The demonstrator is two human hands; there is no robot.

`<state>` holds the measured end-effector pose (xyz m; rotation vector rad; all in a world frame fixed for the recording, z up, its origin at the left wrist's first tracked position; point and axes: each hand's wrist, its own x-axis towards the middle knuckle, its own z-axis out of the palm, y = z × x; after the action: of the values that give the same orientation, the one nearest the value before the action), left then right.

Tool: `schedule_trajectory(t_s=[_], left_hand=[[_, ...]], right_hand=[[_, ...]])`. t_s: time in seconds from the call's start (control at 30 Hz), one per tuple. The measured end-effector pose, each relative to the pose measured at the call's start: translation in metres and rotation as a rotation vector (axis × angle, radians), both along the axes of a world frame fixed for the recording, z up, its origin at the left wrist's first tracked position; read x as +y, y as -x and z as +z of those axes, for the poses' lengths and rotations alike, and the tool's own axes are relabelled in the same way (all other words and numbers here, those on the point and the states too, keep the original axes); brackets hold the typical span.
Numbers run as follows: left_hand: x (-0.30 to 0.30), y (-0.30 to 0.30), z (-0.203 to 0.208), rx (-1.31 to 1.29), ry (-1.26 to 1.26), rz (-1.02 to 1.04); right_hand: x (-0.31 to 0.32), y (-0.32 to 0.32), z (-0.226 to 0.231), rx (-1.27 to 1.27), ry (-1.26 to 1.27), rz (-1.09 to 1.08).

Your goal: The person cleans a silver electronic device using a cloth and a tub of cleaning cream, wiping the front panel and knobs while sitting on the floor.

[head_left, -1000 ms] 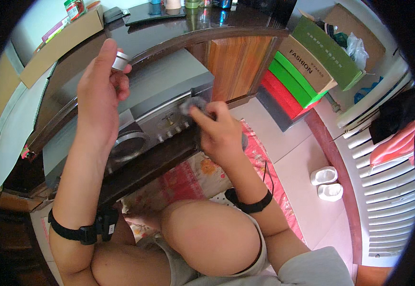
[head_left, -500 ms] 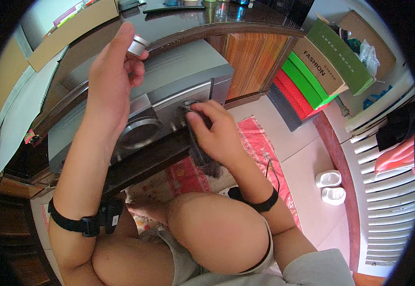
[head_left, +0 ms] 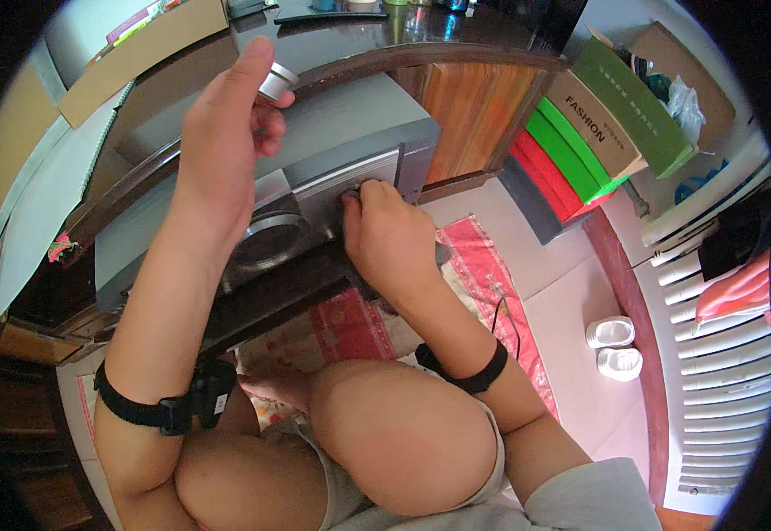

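Observation:
My left hand (head_left: 226, 119) is raised over the left part of a grey audio unit (head_left: 350, 128), its fingers closed round a small silver knob (head_left: 277, 82). My right hand (head_left: 390, 230) presses its fingertips against the unit's front panel, at a round spot right of the large ringed dial (head_left: 270, 239). It grips a dark cloth (head_left: 443, 255), mostly hidden behind the hand, with a bit showing past its right side. What the fingertips touch on the panel is covered by them.
The unit sits in a dark wooden cabinet (head_left: 341, 57) with small items on top. Stacked shoe boxes (head_left: 571, 150) stand to the right, near white slippers (head_left: 616, 345) and a white radiator (head_left: 722, 380). A red patterned mat (head_left: 478, 265) lies on the floor.
My right hand has moved its fingers in closer against the panel, and the hanging cloth is now mostly hidden behind it. My left hand, still with the knob, has shifted slightly right.

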<state>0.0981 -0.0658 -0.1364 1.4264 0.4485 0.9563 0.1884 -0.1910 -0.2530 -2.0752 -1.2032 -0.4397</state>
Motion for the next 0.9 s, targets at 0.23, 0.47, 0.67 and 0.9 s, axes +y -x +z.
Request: schedule_trajectory(t_s=[0.23, 0.47, 0.67, 0.9], left_hand=[[0.004, 0.009, 0.001, -0.015, -0.015, -0.007], [0.008, 0.008, 0.002, -0.019, 0.014, -0.023], [0.004, 0.007, 0.0, -0.002, -0.008, -0.02], [0.007, 0.011, 0.001, -0.006, -0.009, -0.007]], right_hand=[[-0.004, -0.009, -0.003, 0.25, -0.003, 0.055], [-0.037, -0.038, -0.027, 0.742, -0.397, 0.175], [-0.022, -0.007, -0.016, 0.145, -0.401, 0.462], [-0.013, 0.001, -0.031, -0.212, -0.158, 0.33]])
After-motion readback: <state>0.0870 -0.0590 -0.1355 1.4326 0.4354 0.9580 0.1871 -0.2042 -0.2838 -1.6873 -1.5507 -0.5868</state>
